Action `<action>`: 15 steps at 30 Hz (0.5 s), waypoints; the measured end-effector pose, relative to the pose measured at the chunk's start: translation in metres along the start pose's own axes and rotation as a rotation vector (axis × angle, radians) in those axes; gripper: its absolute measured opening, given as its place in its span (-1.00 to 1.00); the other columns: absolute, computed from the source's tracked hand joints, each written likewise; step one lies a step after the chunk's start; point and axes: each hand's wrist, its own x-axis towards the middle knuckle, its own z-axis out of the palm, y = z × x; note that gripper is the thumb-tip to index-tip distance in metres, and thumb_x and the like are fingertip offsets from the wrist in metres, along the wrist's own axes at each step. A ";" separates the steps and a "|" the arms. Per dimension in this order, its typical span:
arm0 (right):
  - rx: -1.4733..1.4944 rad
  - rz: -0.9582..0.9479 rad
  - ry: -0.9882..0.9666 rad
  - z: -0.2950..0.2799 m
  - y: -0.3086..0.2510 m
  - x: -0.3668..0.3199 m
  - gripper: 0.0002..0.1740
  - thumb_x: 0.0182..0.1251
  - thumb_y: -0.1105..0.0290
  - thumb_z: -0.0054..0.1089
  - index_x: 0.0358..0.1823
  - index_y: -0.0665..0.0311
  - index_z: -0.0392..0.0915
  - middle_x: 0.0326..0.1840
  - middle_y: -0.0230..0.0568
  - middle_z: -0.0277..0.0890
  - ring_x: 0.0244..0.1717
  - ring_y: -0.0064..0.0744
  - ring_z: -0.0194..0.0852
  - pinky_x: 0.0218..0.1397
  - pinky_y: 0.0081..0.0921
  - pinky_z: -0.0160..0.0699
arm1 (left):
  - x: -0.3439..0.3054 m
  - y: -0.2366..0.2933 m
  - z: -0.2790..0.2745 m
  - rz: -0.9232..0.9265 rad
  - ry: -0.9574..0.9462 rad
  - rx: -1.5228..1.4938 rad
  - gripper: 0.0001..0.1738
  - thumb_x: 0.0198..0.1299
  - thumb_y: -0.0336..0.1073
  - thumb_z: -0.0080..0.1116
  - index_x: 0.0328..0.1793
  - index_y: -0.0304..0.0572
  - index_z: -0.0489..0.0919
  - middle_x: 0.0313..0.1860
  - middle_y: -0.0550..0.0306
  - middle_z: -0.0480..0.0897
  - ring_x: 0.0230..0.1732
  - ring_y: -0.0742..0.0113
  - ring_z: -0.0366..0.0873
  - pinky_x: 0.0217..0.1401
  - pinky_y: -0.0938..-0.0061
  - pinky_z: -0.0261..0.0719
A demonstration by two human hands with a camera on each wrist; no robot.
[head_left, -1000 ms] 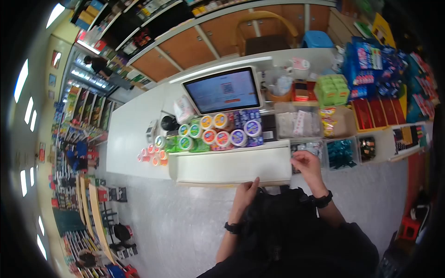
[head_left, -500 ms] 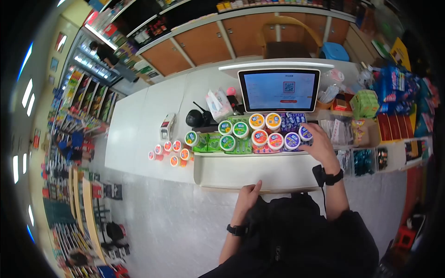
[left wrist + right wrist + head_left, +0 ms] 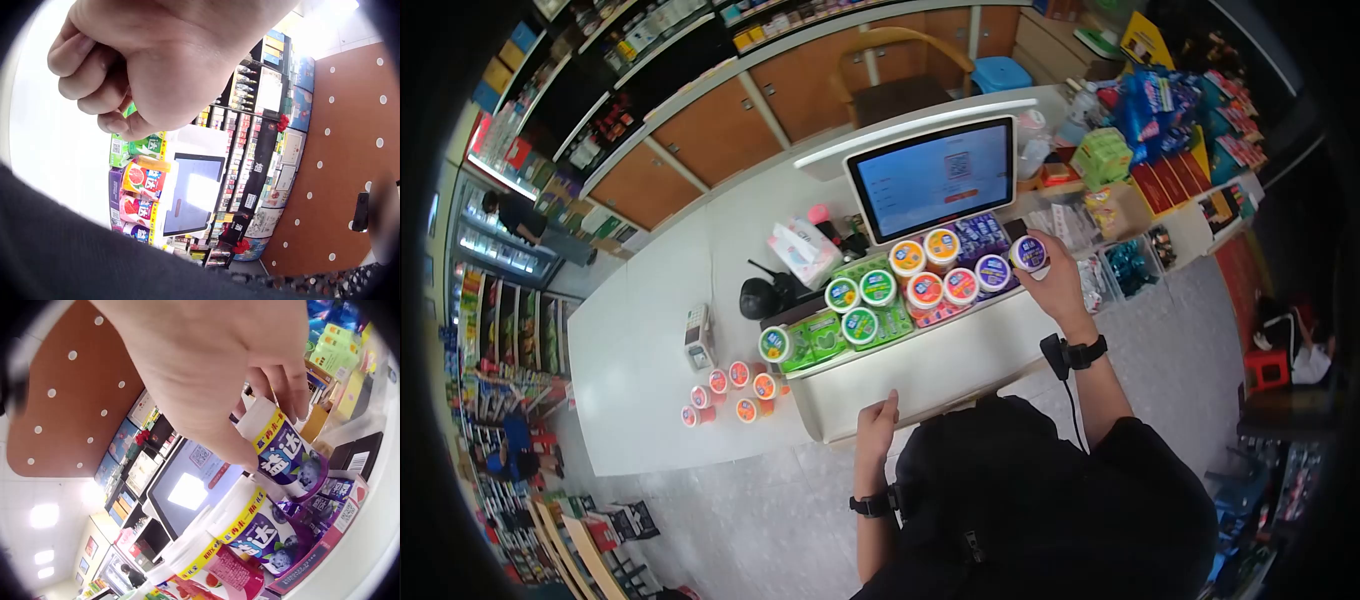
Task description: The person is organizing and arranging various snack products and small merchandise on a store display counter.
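Note:
My right hand (image 3: pixel 1055 288) grips a purple-labelled gum bottle (image 3: pixel 292 456) with a white lid, thumb on one side and fingers on the other. It is at the right end of the row, above the purple gum packs. Another purple gum bottle (image 3: pixel 993 272) stands beside it. More bottles with orange lids (image 3: pixel 907 258), pink lids (image 3: pixel 960 287) and green lids (image 3: pixel 859 325) run to the left. My left hand (image 3: pixel 875 430) holds nothing visible; it is idle at the front edge of the white ledge (image 3: pixel 930 370), fingers loosely curled, thumb up.
A screen (image 3: pixel 935 175) stands behind the row. Several small red-and-orange-lidded tubs (image 3: pixel 740 374) and a card terminal (image 3: pixel 698 337) are on the counter at left. Bins of small packets (image 3: pixel 1133 265) line the right side. A black round object (image 3: pixel 760 298) lies near a tissue pack (image 3: pixel 802 252).
My right hand has moved from the ledge's right end up to the row and grips the end purple gum bottle. The left hand keeps near the ledge edge while the head view has turned.

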 end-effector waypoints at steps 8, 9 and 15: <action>0.079 0.153 0.014 -0.043 0.025 -0.047 -0.35 -0.02 0.42 0.50 0.18 0.34 0.50 0.05 -0.01 0.55 0.02 -0.13 0.60 -0.02 -0.38 0.60 | 0.002 0.038 0.055 0.155 -0.159 0.051 -0.49 0.40 0.04 0.10 -0.47 -0.23 0.56 -0.64 0.42 0.27 -0.56 0.59 0.13 -0.49 0.55 0.08; 0.085 0.167 0.033 -0.043 0.031 -0.051 -0.35 -0.02 0.42 0.50 0.18 0.34 0.50 0.05 -0.01 0.55 0.02 -0.13 0.60 -0.02 -0.38 0.60 | 0.003 0.047 0.064 0.199 -0.211 0.039 -0.54 0.42 0.01 0.10 -0.41 -0.20 0.60 -0.66 0.47 0.23 -0.62 0.64 0.07 -0.54 0.58 0.00; 0.056 0.178 -0.009 -0.039 0.060 -0.067 -0.38 -0.01 0.42 0.47 0.15 0.35 0.50 0.07 0.05 0.56 0.07 0.02 0.58 0.11 -0.29 0.57 | 0.021 0.078 0.146 0.317 -0.520 0.109 -0.41 0.44 0.09 0.00 0.31 -0.29 0.48 0.02 -0.02 0.60 -0.07 0.37 0.54 -0.02 0.50 0.50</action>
